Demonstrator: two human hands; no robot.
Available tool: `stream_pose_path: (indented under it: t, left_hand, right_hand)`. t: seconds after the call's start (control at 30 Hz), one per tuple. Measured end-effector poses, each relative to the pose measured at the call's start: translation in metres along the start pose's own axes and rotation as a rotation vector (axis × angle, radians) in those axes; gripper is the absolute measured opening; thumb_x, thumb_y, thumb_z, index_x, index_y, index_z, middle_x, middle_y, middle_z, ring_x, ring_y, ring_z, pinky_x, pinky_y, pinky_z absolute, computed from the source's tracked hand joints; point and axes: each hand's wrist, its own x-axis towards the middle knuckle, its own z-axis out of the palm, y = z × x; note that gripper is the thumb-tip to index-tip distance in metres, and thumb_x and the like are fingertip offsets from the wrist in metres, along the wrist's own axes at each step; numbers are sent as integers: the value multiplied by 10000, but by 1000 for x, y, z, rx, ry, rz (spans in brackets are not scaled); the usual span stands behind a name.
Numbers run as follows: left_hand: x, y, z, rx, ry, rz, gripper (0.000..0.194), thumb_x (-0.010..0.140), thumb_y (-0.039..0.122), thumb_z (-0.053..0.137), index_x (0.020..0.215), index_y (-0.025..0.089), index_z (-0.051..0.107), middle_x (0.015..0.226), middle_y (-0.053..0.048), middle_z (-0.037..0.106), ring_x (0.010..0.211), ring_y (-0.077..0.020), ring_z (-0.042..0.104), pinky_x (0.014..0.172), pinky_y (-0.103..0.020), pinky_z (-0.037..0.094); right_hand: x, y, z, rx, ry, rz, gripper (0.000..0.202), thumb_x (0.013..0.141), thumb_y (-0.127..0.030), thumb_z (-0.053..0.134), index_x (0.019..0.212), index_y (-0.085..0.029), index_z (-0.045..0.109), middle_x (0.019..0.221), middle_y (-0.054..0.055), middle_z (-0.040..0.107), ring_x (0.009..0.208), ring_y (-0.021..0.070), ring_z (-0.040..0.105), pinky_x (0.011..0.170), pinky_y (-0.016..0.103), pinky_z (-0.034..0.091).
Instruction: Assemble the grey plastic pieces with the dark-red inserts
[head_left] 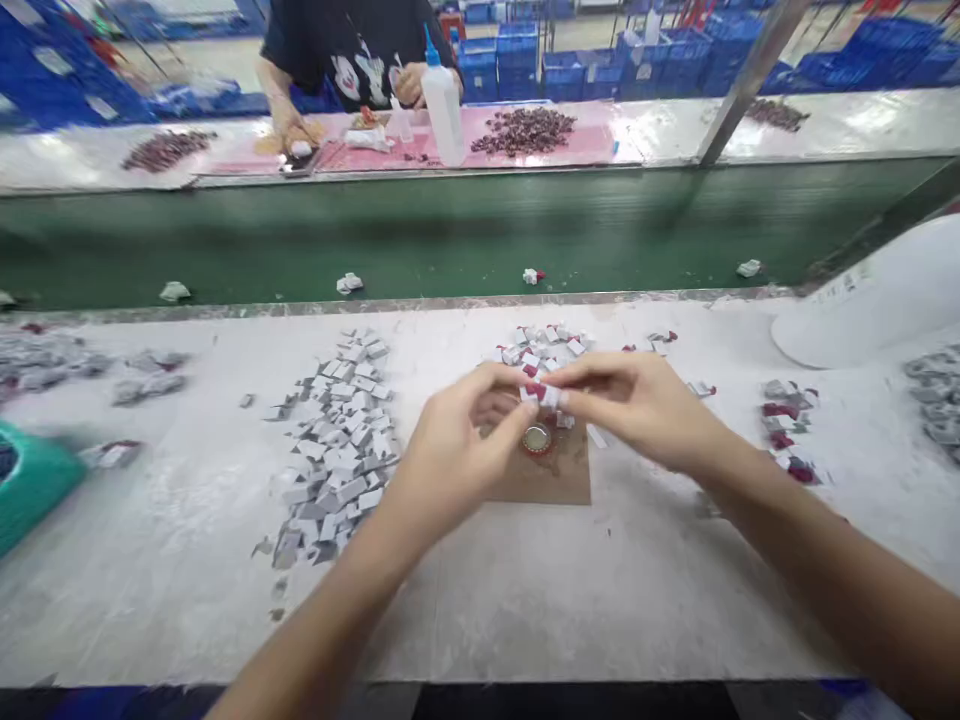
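Observation:
Between the fingertips of both hands is a small white and dark red piece (538,394). My left hand (480,425) pinches its left side, and my right hand (626,400) pinches its right side. Below them a brown card (551,485) lies on the white table, bearing a small round metal cap (537,438) with a red rim. Just beyond my fingers is a cluster of similar white and red pieces (551,340). To the left of my left hand spreads a heap of small grey-white blocks (345,440).
A green conveyor belt (435,235) runs behind the table, carrying several small pieces. Across it a person (352,60) works by a white bottle (444,110). A teal container (34,485) stands at left, a large white container (870,295) at right, near more red and white pieces (784,415).

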Motion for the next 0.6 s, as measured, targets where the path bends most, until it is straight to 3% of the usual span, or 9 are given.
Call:
stream_pose_path:
  t: [0.13, 0.23, 0.33, 0.4, 0.47, 0.5, 0.6]
  left_hand:
    - [77, -9, -23, 300, 278, -21, 50, 912, 223, 770, 960, 232, 758, 1066, -71, 836, 1004, -264, 782, 959, -413, 648]
    - [127, -16, -33, 396, 396, -58, 117, 867, 138, 753, 902, 230, 690, 1070, -93, 816, 1076, -288, 757, 1091, -483, 603]
    - [165, -24, -33, 437, 412, -83, 150, 883, 106, 732, 909, 231, 654, 1072, -108, 813, 1106, -294, 762, 1120, -489, 583]
    - [183, -30, -27, 451, 389, -107, 117, 924, 123, 735, 944, 222, 675, 1086, -109, 818, 1109, -288, 775, 1100, -466, 596]
    - [198, -36, -20, 456, 345, -137, 54, 982, 161, 743, 1000, 204, 716, 1106, -109, 826, 1112, -275, 784, 1076, -442, 616]
    - [205, -38, -15, 457, 316, -156, 32, 1017, 196, 754, 1044, 190, 739, 1130, -107, 827, 1115, -267, 787, 1066, -440, 628]
    - [224, -40, -3, 467, 220, -214, 258, 1097, 366, 783, 1264, 168, 773, 1295, -111, 805, 1154, -261, 786, 1041, -473, 671]
  right_hand:
    - [101, 8, -11, -417, 227, 1, 437, 1009, -74, 627, 1348, -196, 875, 1407, 128, 853, 1122, 277, 829, 1060, 438, 649]
    - [162, 16, -5, -476, 236, 11, 504, 972, -30, 676, 1430, -165, 839, 1538, 177, 773, 1341, 329, 756, 1227, 501, 568]
    - [197, 23, 1, -467, 209, 36, 393, 919, -30, 766, 1250, -188, 906, 1444, 151, 819, 1382, 344, 736, 1245, 487, 557]
    - [202, 25, -2, -457, 221, 63, 315, 936, -20, 735, 1134, -180, 922, 1328, 148, 861, 1329, 343, 764, 1230, 491, 567]
    - [190, 23, -12, -439, 257, 83, 316, 977, -35, 697, 1173, -157, 914, 1280, 158, 877, 1268, 333, 796, 1205, 497, 587]
    - [178, 21, -19, -427, 271, 89, 319, 996, -58, 697, 1223, -143, 904, 1256, 162, 883, 1216, 326, 818, 1168, 494, 614]
    - [126, 13, -39, -372, 246, 100, 282, 1019, -166, 751, 1257, -135, 898, 1064, 140, 908, 944, 298, 868, 917, 447, 709]
